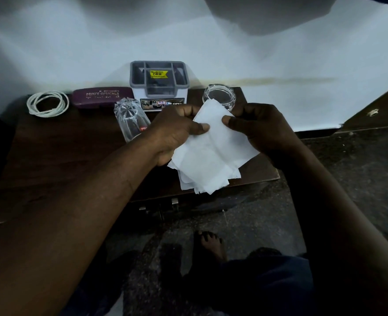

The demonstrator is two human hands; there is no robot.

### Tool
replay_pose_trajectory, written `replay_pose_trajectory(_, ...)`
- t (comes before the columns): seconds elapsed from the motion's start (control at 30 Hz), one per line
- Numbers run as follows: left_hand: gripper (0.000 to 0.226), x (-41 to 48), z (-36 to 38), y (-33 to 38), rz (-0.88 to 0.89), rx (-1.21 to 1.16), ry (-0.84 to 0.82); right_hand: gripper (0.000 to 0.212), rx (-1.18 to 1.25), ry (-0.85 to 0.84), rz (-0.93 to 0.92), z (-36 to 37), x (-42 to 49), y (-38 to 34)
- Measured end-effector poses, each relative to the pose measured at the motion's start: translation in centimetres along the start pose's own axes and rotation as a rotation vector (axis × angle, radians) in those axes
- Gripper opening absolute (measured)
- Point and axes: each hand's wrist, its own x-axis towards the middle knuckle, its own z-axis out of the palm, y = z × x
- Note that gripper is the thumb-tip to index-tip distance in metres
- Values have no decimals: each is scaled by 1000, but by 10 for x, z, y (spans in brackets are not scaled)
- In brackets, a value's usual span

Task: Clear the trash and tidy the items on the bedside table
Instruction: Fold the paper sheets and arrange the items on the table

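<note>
Both my hands hold a white tissue point(209, 156) above the dark wooden bedside table point(63, 156). My left hand point(174, 133) pinches its left edge with thumb on top. My right hand point(254, 126) pinches the upper right edge. The tissue hangs down in several loose layers over the table's front right part. A clear glass point(130, 119) lies tipped just left of my left hand. An upright clear glass jar point(220, 96) stands behind the tissue.
A grey and white organiser box point(158, 87) with a yellow price sticker stands at the back by the white wall. A purple spectacle case point(101, 96) and a coiled white cord point(48, 103) lie to its left. Dark floor and my foot point(209, 245) are below.
</note>
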Motion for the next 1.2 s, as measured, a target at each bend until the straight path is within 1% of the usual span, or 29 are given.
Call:
replay_pose_trajectory(0.1, 23, 0, -1, 1, -10, -9, -5, 29, 19, -13, 9, 0, -1, -1)
replay_pose_trajectory(0.3, 27, 2, -4, -1, 7, 15, -6, 26, -33, 27, -7, 0, -2, -1)
replay_pose_trajectory(0.43, 30, 2, -4, 0, 34, 56, -8, 22, -6, -39, -12, 0, -3, -3)
replay_pose_trajectory(0.5, 28, 0, -3, 1, 39, 42, -21, 19, -20, -78, -23, 1, -3, -2)
replay_pose_trajectory(0.57, 25, -2, -2, 2, 39, 9, -28, 17, -19, -73, -33, 1, -1, -1)
replay_pose_trajectory(0.63, 26, -4, -2, 4, 15, -36, -25, 9, 66, -24, -7, 0, 1, 0)
replay_pose_trajectory(0.7, 35, -4, -4, 6, -46, -90, -21, 7, 198, 26, 34, -3, 3, -2)
replay_pose_trajectory(0.8, 47, -4, -9, 10, -132, -225, -64, 13, 390, 74, 85, -5, 3, -4)
replay_pose_trajectory(0.93, 57, -6, -10, 9, -134, -345, -124, 8, 519, 133, 159, -3, 2, -9)
replay_pose_trajectory(0.97, 57, -6, -8, 7, -131, -354, -126, 8, 536, 139, 172, -2, 1, -11)
replay_pose_trajectory(1.03, 50, -4, -3, 4, -116, -363, -103, 15, 563, 143, 188, 1, 0, -13)
replay_pose_trajectory(1.13, 41, 0, -2, 0, -96, -387, -14, 7, 567, 146, 191, 6, 0, -14)
replay_pose_trajectory(1.2, 37, 2, -4, 0, -60, -389, 41, 7, 531, 151, 183, 9, 2, -13)
